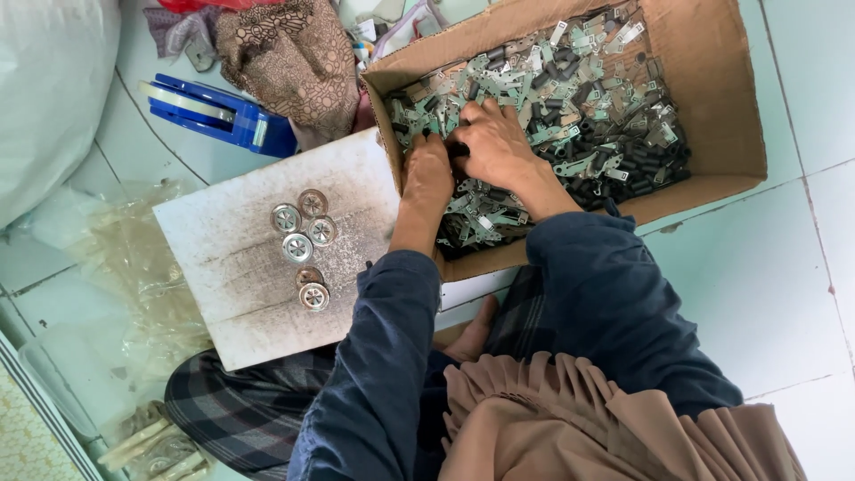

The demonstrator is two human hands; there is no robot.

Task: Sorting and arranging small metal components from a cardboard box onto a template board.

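An open cardboard box (pixel 712 134) on the floor holds a heap of small silvery metal brackets (pixel 588 71) mixed with short black pieces (pixel 637 165). Both my hands are inside it, at its near left side. My left hand (pixel 427 174) is curled knuckles-up on the pile by the box wall, its fingertips hidden. My right hand (pixel 494 142) lies flat on the brackets just beside it, with its fingers spread among them. A small black piece (pixel 459 150) shows between the two hands. Dark blue sleeves cover both forearms.
A worn white board (pixel 232 294) left of the box carries several round metal discs (pixel 303 236). Behind it lie a blue tape dispenser (pixel 218 111), patterned cloth (pixel 294 58) and a white sack (pixel 44 80). Clear plastic bags (pixel 125 258) cover the pale tiled floor (pixel 766 285) at left.
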